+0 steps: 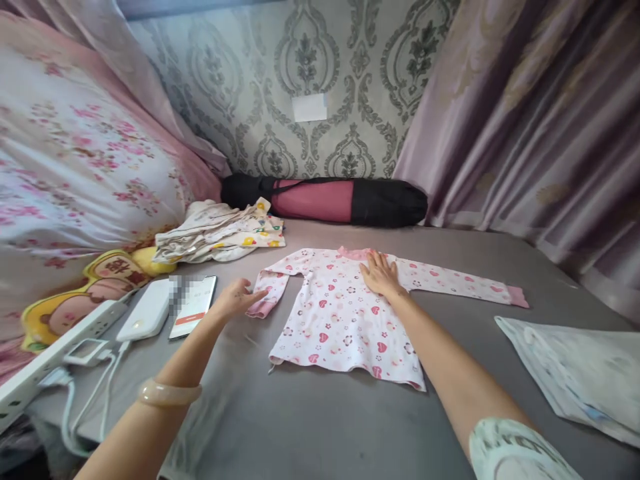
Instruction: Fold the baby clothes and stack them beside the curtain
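A white long-sleeved child's top with pink hearts, flowers and pink trim lies spread out on the grey bed sheet. My right hand rests flat on its upper part, just below the pink collar, fingers spread. One sleeve stretches straight out to the right; the left sleeve is bent downward. Beside that sleeve's cuff is my left hand, thumb and fingers apart and holding nothing. The thumb tip overlaps the sleeve edge, but whether it touches the cloth I cannot tell.
Folded pale cloth lies at right, a crumpled patterned garment at back left. A phone, white power bank, power strip with cables and yellow plush line the left. A black-and-pink roll bag lies by the wall.
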`<state>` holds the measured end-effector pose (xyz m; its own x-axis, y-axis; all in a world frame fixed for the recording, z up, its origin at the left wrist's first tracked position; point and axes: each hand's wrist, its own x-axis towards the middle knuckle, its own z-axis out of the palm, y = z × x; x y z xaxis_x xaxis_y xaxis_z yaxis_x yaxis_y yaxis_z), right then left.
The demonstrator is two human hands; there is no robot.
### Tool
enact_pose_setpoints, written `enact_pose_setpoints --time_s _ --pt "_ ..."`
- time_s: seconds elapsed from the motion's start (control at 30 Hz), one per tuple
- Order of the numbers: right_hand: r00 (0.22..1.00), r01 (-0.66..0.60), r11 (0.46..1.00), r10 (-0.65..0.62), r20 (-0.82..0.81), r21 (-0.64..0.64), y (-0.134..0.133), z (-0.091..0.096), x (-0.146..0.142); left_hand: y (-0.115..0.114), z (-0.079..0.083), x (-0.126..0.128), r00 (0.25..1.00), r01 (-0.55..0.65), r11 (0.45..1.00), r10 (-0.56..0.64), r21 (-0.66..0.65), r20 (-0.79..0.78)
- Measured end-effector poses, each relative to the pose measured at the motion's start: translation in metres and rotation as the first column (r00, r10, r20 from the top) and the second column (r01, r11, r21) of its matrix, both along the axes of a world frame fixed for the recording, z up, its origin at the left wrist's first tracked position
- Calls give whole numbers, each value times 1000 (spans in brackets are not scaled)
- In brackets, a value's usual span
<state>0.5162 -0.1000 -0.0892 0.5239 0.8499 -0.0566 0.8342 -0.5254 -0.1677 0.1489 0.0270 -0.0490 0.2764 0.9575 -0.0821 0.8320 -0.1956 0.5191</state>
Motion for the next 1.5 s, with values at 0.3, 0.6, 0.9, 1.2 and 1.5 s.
enact_pose_setpoints --time_s 0.3,0.6,0.9,1.2,1.5 --pt "981 -191 949 178 73 251 55 13 -67 -2 0 3 999 -24 983 30 -183 31" --pt "960 -180 963 217 -179 202 112 1 -128 27 15 0 992 114 948 -94 296 -81" --pt "972 -223 959 233 -38 174 101 -8 -139 70 -1 -1 985 -153 892 172 426 -6" --pt "976 -216 966 219 -5 139 102 -8 -143 104 -32 3 648 -511 854 310 95 696" --pt "976 -217 970 219 -6 109 102 -7 -145 144 -3 19 251 -336 929 245 -153 937"
